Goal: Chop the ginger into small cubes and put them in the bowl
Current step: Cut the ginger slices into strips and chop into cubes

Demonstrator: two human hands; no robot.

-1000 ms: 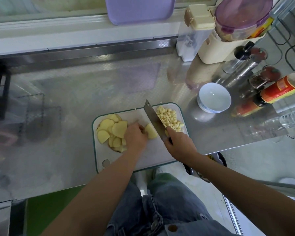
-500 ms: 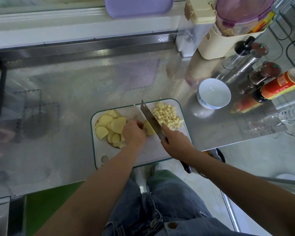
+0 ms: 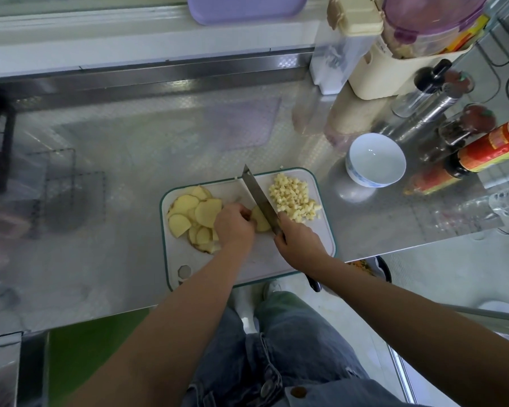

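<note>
Two heaps of ginger share the cutting board [image 3: 247, 259], which lies at the near edge of the steel counter [image 3: 130, 142]. Uncut ginger slices [image 3: 194, 212] are stacked toward the board's left edge, and finished ginger cubes [image 3: 294, 198] are piled at its far right corner. Between them, the left hand [image 3: 234, 227] has its fingers curled over a single slice [image 3: 259, 220], pinning it to the board. The right hand [image 3: 299, 245] is wrapped round the handle of the knife [image 3: 257, 195], whose blade runs slantwise across the middle of the board and rests on that slice's right part.

Compared with a second ago, the blade has crept a little leftward into the same slice, and less of the slice shows between blade and fingers. The cube pile and the slice stack look unchanged, and both hands keep their grips. That suggests the chopping is partway through, with one slice in hand and a good stack waiting.

Off the board's far right corner, the white bowl [image 3: 375, 160] stands on the counter, well apart from the cubes and holding nothing. No transfer has begun, so it will probably come only after more slices are diced. Sauce bottles [image 3: 491, 148] lie just beyond the bowl toward the counter's right edge.
</note>
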